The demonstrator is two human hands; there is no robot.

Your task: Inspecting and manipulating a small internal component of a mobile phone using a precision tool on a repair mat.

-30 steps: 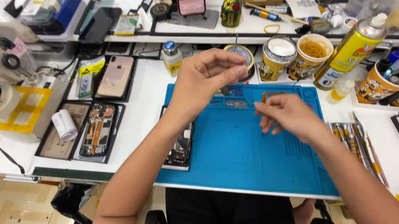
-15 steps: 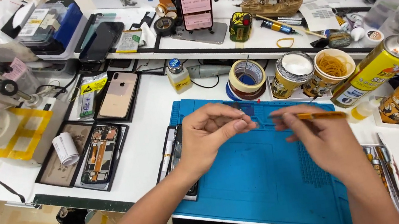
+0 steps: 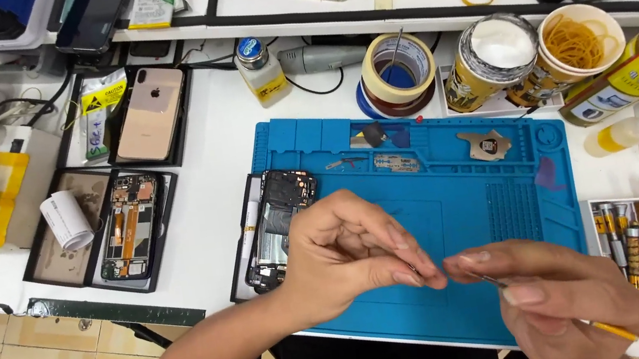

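Fingertips met over the near edge of the blue work mat (image 3: pixel 424 215): your left hand (image 3: pixel 355 254) was pinched shut, thumb against forefinger, on something too small to make out, perhaps a tiny screw or clip. Your right hand (image 3: pixel 557 296) was closed around a thin tool (image 3: pixel 606 324) with a yellow handle, its dark tip aimed at that pinch, the two hands almost touching.

Whatever sat between your left fingers would, by my judgement, handle as very light, hard and slippery, easy to flick away; hold it by the fingertips only, low over the mat. The tool looked stiff and slender, best gripped close to the tip as you had it.

To the left, touching the mat's edge, lay an opened phone (image 3: pixel 280 227) in a black tray, well apart from both hands. A second opened phone (image 3: pixel 130 227) rested farther left, and a tape roll (image 3: pixel 397 68) stood beyond the mat's far edge.

The tool's far end ran out of view at the bottom, and your right palm hid most of its shaft. The pinched part itself could not be seen.
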